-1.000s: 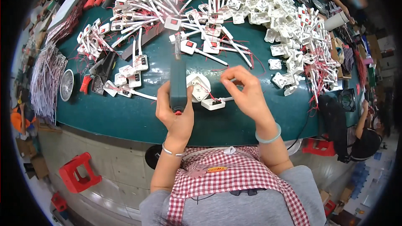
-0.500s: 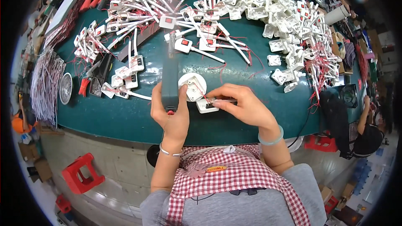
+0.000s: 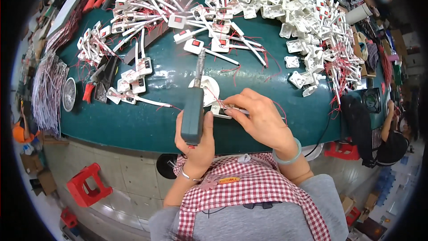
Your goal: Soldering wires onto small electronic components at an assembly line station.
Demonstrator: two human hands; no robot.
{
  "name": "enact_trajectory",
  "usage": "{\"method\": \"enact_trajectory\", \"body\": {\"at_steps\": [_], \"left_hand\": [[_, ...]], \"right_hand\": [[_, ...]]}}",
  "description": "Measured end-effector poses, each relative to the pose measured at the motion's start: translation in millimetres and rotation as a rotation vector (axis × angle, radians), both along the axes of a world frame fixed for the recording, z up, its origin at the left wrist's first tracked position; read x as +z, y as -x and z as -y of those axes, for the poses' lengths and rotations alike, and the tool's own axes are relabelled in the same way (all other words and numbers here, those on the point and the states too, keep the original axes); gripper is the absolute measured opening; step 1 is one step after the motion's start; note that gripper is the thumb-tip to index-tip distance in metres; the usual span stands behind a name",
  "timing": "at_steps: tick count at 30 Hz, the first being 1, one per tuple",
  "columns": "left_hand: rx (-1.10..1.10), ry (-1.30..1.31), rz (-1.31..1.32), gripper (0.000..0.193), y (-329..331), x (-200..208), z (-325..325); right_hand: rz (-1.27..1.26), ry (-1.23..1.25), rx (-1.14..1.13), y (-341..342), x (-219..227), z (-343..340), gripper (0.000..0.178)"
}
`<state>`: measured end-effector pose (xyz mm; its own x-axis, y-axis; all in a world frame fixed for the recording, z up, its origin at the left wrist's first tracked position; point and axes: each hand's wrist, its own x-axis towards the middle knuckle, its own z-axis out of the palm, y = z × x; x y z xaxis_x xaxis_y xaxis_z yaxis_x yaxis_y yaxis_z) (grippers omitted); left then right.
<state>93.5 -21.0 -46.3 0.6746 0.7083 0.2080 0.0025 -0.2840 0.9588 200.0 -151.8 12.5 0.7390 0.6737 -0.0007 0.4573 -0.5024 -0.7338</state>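
My left hand [image 3: 196, 145] is closed around the body of a dark grey-green soldering gun [image 3: 191, 116]. Its metal barrel [image 3: 200, 67] points away from me, over a round white base [image 3: 209, 87]. Beside the gun lies a small white switch housing [image 3: 219, 110] with a black part inside, flat on the table. My right hand [image 3: 263, 118] pinches a thin red wire [image 3: 224, 99] at this housing, thumb and forefinger close together over the black part. The gun hides part of the round base, and my fingers cover the wire's end.
Many white housings with red switches and stems [image 3: 178, 20] spread over the green table [image 3: 133, 122]. A heap of white shells [image 3: 267, 0] lies at the back, wired pieces [image 3: 334, 53] to the right. At left stand a metal bowl [image 3: 69, 93] and wire bundles [image 3: 49, 89].
My left hand has moved toward me and right with the soldering gun, leaving the round base. The gun's barrel now tilts to the right. My right hand stays at the switch housing.
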Motion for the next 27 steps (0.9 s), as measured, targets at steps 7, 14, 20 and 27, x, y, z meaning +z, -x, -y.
{"method": "enact_trajectory", "body": {"at_steps": [7, 14, 20, 27], "left_hand": [[-0.044, 0.060, 0.029, 0.027, -4.1, -1.9, 2.0], [-0.026, 0.083, 0.046, 0.026, -5.6, -1.7, 2.0], [-0.042, 0.117, 0.026, 0.027, -6.4, 0.3, 1.7], [-0.033, 0.122, 0.048, 0.027, -7.5, -3.3, -0.2]], "right_hand": [[-0.024, -0.106, -0.036, 8.8, -7.7, -4.5, 0.012], [-0.077, -0.218, -0.035, -6.0, -29.6, -20.4, 0.011], [-0.701, -0.338, -0.154, -21.8, -35.2, -23.6, 0.014], [-0.769, -0.326, -0.145, -23.9, -41.7, -25.4, 0.011]]}}
